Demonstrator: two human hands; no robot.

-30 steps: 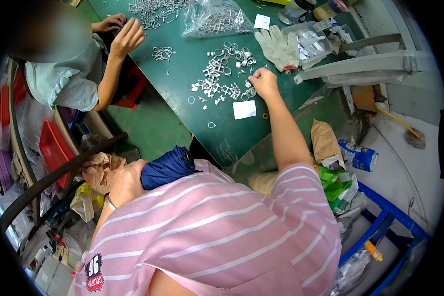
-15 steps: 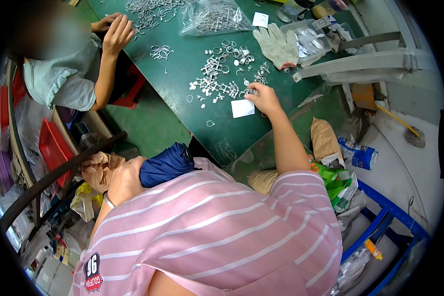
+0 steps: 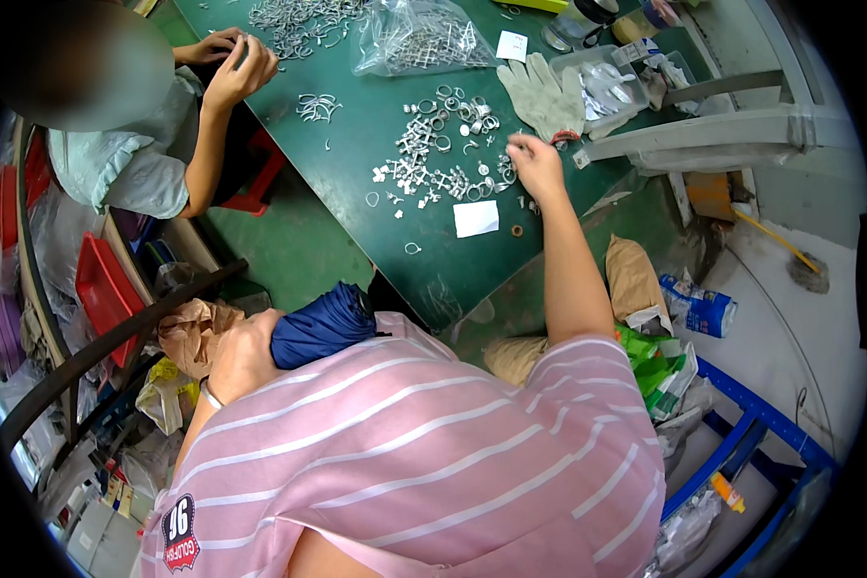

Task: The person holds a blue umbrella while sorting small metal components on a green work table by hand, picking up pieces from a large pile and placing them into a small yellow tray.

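Note:
My right hand (image 3: pixel 535 164) reaches out over the green table (image 3: pixel 356 144), fingers curled down at the edge of a spread of small silver metal rings and clips (image 3: pixel 438 144). Whether it pinches a piece is hidden by the fingers. A white paper slip (image 3: pixel 476 218) and a single small ring (image 3: pixel 516 230) lie just nearer me than that hand. My left hand (image 3: pixel 241 352), a bangle on its wrist, is held close to my pink striped shirt and grips a rolled dark blue bundle (image 3: pixel 323 326).
Another person sits at the upper left, hands (image 3: pixel 236 63) at a second heap of metal parts (image 3: pixel 299 17). A pair of grey work gloves (image 3: pixel 544 91), a clear bag of parts (image 3: pixel 419 39) and a clear tray (image 3: pixel 607 82) lie at the far side. Bags and a blue frame (image 3: pixel 742 424) crowd the floor at right.
My right hand dipped toward the white paper slip, then moved back up to the edge of the metal parts. The other person's hands shifted slightly at their heap.

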